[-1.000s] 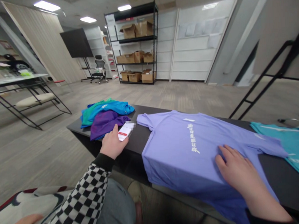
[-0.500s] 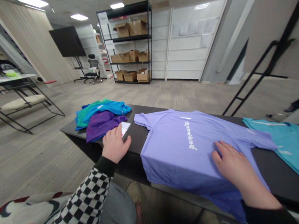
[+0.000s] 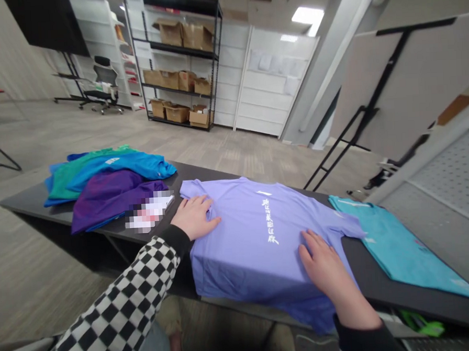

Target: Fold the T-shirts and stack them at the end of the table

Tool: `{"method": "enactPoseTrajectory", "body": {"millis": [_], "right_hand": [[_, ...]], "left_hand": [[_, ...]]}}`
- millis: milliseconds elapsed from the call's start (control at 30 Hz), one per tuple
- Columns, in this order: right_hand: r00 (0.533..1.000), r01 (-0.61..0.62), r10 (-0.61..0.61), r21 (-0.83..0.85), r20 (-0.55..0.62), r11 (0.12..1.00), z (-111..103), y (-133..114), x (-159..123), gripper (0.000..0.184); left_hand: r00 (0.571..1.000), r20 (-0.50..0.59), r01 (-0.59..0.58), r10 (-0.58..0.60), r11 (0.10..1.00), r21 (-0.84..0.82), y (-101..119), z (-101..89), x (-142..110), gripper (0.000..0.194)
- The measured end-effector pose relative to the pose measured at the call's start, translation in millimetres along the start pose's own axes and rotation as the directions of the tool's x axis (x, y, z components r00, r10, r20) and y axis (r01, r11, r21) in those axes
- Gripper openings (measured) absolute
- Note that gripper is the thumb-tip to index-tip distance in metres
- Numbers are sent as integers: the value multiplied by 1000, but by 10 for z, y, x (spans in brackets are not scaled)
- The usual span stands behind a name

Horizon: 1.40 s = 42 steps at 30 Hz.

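A lavender T-shirt with white vertical lettering lies spread on the dark table, its lower part hanging over the front edge. My left hand rests at the shirt's left sleeve and side, fingers stretched out. On the right part of the shirt lies my right hand, palm down with fingers extended. Left of my left hand is a phone-like flat thing with a blurred-out screen. Neither hand grips anything.
A heap of blue and green shirts with a purple shirt lies at the table's left. To the right is a folded teal shirt. Behind stand a shelf rack with boxes and a board on a stand.
My left hand has moved right, from the phone-like thing onto the lavender shirt's left side. My right hand stays on the shirt. The view has turned to the right.
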State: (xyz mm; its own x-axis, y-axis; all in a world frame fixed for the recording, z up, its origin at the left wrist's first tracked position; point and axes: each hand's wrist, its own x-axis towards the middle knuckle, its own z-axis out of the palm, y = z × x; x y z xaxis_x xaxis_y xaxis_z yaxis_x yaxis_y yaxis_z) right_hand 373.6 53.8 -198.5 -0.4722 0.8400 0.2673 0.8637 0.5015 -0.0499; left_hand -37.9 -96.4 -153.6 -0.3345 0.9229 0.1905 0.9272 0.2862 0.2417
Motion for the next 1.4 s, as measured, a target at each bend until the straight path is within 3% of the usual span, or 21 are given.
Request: {"method": "enactPoseTrajectory", "body": {"millis": [167,300,400,500,600,700,800,933,1033,1300,1400], "right_hand": [[999,-45,45,5,19,999,-10,-92,-4,59],[997,-79,78,82,12,994,-71,-155,49,57],[998,40,-29,196,-59,980,-266,-383,231,55],[964,260,-232,281,-127,924,-524,-928,559,51],[912,409,-389,302,-127,861,-663,-1680,982,44],[873,473,-485,326,-49,818,-579,-2352,1407,41],[866,450,-499,375,40,810,-310,-2746,1715,39],[889,390,-457,480,25,786,102,-2874,1863,33],[892,397,-451,519,-26,757,269,-2845,1868,31],[901,394,-426,564,-81,726,304,-2804,1895,14],[890,418,-441,590,-114,691,300,-2792,1879,17]], "left_hand": [[993,-115,8,-3,999,44,-78,-83,-209,54],[992,-123,20,-18,1000,22,-85,-175,-372,37],[991,-122,52,-49,999,16,-109,-243,-398,30],[986,-138,106,-99,993,44,-150,-276,-315,30],[978,-142,164,-155,985,56,-172,-275,-184,32],[978,-111,180,-174,983,42,-174,-275,-86,33],[978,-111,178,-177,984,1,-180,-284,-58,31],[966,-174,186,-193,981,-55,-180,-263,-86,27],[973,-164,155,-161,987,-49,-174,-237,-76,31],[988,-27,151,-153,986,-67,-298,-266,273,34],[982,-21,185,-186,981,-55,-315,-257,356,36]]}}
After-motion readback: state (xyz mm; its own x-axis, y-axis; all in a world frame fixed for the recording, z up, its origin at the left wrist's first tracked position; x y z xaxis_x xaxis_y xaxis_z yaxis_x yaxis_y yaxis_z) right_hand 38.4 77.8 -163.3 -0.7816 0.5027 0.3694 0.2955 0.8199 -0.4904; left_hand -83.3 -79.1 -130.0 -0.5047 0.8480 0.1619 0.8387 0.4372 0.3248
